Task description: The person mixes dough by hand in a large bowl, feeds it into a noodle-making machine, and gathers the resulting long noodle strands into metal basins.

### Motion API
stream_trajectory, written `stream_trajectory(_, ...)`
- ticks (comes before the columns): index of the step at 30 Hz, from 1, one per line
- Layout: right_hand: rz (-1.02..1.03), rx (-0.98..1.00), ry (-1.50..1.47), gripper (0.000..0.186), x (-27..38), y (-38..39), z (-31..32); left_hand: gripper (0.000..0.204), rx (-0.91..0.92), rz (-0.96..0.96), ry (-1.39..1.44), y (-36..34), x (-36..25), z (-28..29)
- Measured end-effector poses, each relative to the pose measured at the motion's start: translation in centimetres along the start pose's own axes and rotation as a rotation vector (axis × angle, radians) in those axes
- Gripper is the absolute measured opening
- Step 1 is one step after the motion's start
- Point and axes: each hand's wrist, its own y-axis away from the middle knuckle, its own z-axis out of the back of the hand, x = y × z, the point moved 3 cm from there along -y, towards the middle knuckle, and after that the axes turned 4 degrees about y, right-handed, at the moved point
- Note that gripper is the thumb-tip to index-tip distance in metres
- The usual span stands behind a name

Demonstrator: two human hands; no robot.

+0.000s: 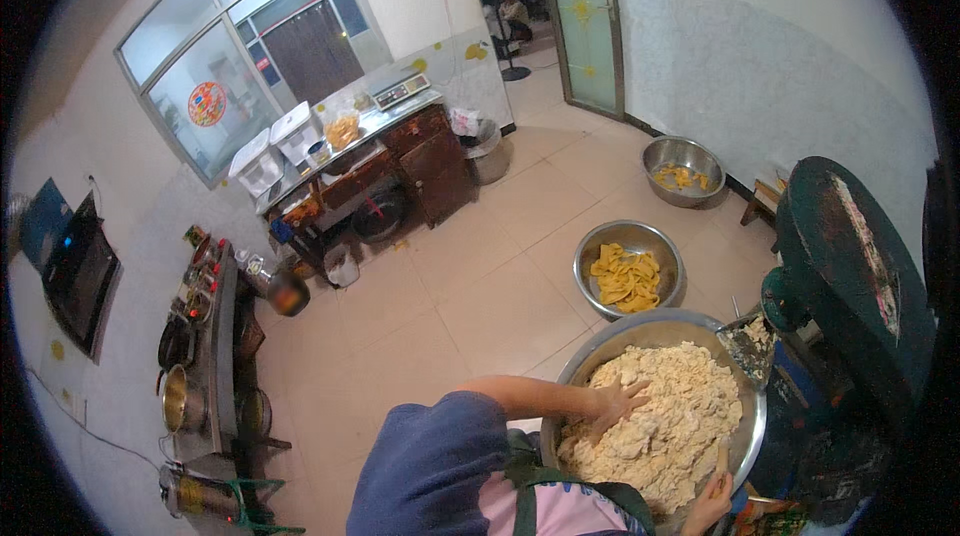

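A large metal basin [762,426] is heaped with pale, crumbly dough [660,416]. My left hand [618,406] rests on the dough's left part, its fingers spread. At the basin's near right rim, my right hand [708,504] is closed around the lower end of what looks like a light wooden handle [722,456]. The handle's upper end lies against the dough; whatever it belongs to is not clear. A metal scoop-shaped piece [750,351], smeared with dough, hangs over the basin's far right edge.
A dark green machine [850,246] stands close on the right. Beyond the basin, a metal bowl [580,271] holds yellow dough strips, and another bowl [650,161] holds fewer pieces. A cabinet [435,161] and a stove counter [222,366] stand along the walls. A person [515,16] sits beyond the doorway.
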Motion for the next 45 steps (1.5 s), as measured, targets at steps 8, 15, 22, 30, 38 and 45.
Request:
stream_trajectory(8, -0.073, 0.080, -0.001, 0.036, -3.9, -0.9, -3.0, 0.056, -0.658, 0.030, 0.071, 0.0, -0.4, -2.9)
stream_trajectory(15, 0.012, -0.038, -0.056, 0.039, -8.8, -1.2, -4.7, 0.050, -0.411, 0.128, 0.322, 5.6, -4.6, 6.1)
stream_trajectory(22, -0.034, 0.026, -0.015, 0.037, -6.1, -0.7, -3.6, 0.078, -0.182, 0.155, 0.306, 3.4, -2.9, 7.7)
stream_trajectory(30, -0.120, -0.013, -0.150, 0.035, -6.1, 0.4, -3.6, 0.092, -0.347, -0.030, 0.456, 1.9, -4.4, 16.7)
stream_trajectory(38, -0.046, 0.051, -0.163, 0.033, -2.6, -1.5, -2.2, 0.065, -0.583, 0.069, 0.138, -7.1, -3.2, 20.7)
stream_trajectory(45, 0.070, -0.065, -0.202, 0.030, 3.1, -11.0, 1.6, 0.090, -0.530, 0.327, 0.157, -15.8, -4.0, 20.7)
